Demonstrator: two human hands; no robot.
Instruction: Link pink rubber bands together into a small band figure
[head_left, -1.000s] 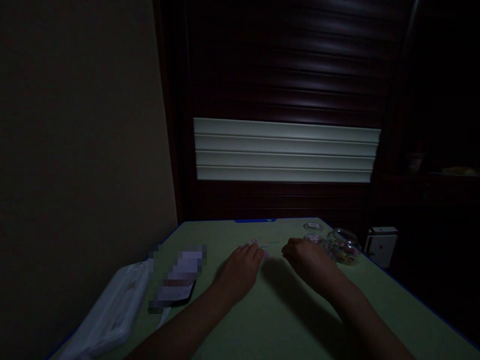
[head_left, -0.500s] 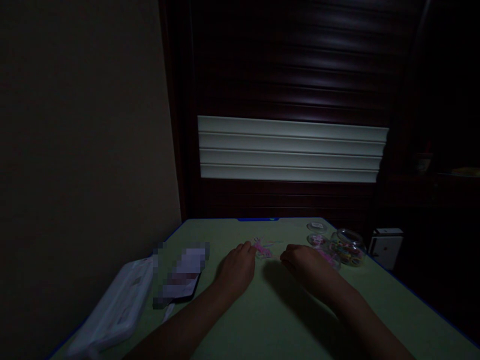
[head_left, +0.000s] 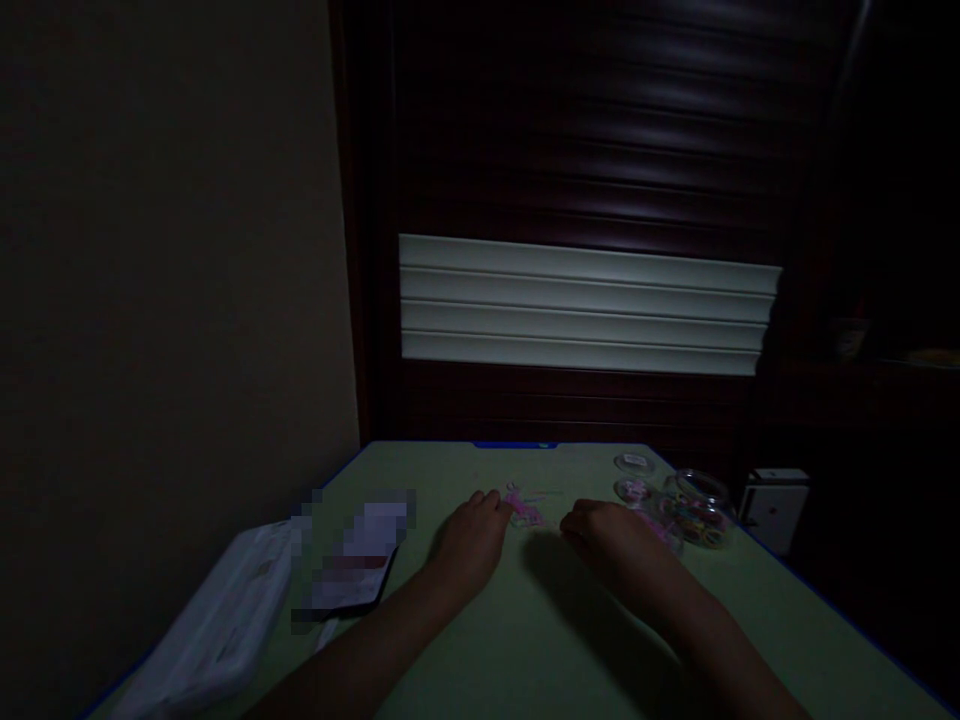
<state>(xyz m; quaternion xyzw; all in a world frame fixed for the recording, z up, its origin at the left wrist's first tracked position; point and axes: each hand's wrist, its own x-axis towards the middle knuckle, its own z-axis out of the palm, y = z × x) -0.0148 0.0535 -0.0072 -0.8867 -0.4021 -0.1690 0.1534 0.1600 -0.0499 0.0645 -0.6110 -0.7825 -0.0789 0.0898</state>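
Observation:
My left hand (head_left: 474, 537) rests low over the table, thumb and fingers closed on the edge of a small pink piece of looped bands (head_left: 524, 509). A thin pale stick (head_left: 543, 494) lies beside that piece. My right hand (head_left: 606, 537) is a little to the right, raised above its shadow, with the fingertips pinched together; whatever is between them is too small and dark to make out. Behind the right hand is a clear dish of pink bands (head_left: 663, 530), partly covered by the hand.
A clear jar of coloured bands (head_left: 697, 512), a small dish of pink and white bits (head_left: 634, 490) and a clear lid (head_left: 634, 463) stand at right. Left are a blurred phone-like device (head_left: 360, 560) and a long white case (head_left: 217, 620). The green table (head_left: 480, 660) has blue edges.
Both hands keep nearly the same pose. The view has tilted slightly, so the table and the things on it sit a bit lower in the picture.

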